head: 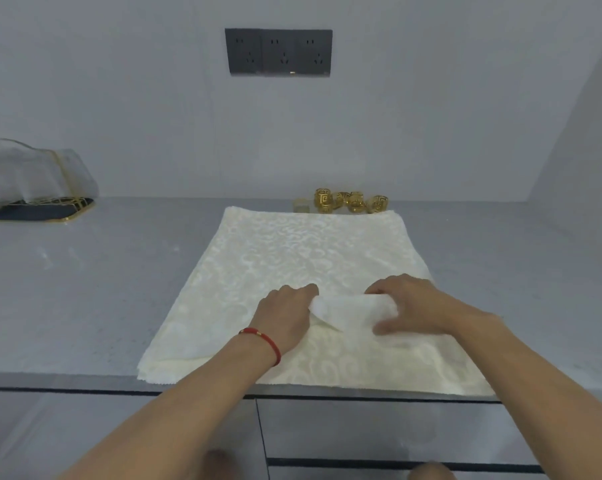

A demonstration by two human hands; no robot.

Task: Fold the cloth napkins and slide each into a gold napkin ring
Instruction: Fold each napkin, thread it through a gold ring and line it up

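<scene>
Grey counter [84, 289] fills mid-frame; dark triple socket plate [278, 51] sits on the wall at top centre. Cream patterned napkin stack [275, 251] lies flat at centre, near edge at the counter lip. Covered dark tray [39, 206] sits at far left. Both hands are at lower centre: left hand [285, 317] and right hand [410, 306] each curl round an end of a small rolled napkin [351, 311], with its long axis running left-right across the frame. Gold rings [349, 200] cluster beyond the stack's far edge, upper centre-right, well apart from the roll. Right hand is nearer the rings, so likely the one to reach; the roll must turn end-on to thread.
</scene>
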